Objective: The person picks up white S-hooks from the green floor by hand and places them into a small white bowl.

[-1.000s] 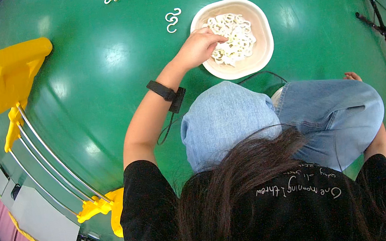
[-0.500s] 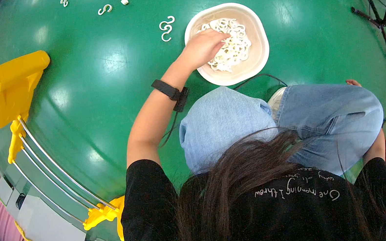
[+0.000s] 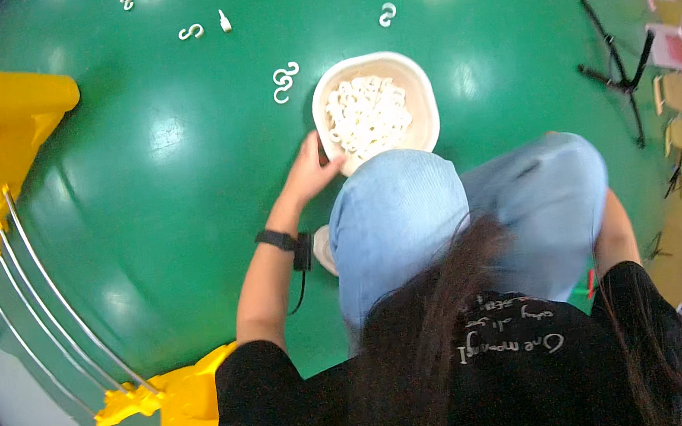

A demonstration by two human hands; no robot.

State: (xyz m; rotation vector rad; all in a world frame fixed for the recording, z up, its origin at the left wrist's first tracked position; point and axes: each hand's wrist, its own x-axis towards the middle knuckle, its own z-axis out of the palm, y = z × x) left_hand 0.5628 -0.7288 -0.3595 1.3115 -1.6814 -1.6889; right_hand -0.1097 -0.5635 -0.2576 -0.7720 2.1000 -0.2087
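A white plastic basin (image 3: pixel 425 88) stands on the green floor in front of my knees. Inside it lies a heap of white S-shaped hooks (image 3: pixel 368 113). My left hand (image 3: pixel 313 169) grips the basin's near left edge, thumb at the rim and fingers along the outer wall. A black band with a small box sits on that wrist. My right forearm (image 3: pixel 614 234) goes down beside my bent right leg, and the hand itself is hidden behind it. Two hooks (image 3: pixel 285 81) lie together on the floor just left of the basin.
More white hooks (image 3: pixel 192 32) are scattered farther off, with a small white pointed piece (image 3: pixel 224 22) among them. At the left stands a yellow frame with metal bars (image 3: pixel 24 127). A black tripod base (image 3: pixel 626 81) and several stools (image 3: pixel 673 92) are at the right.
My left hand has come out of the hooks, without any visible in it, and moved to the basin's near left edge. My legs have shifted, and the view has moved.
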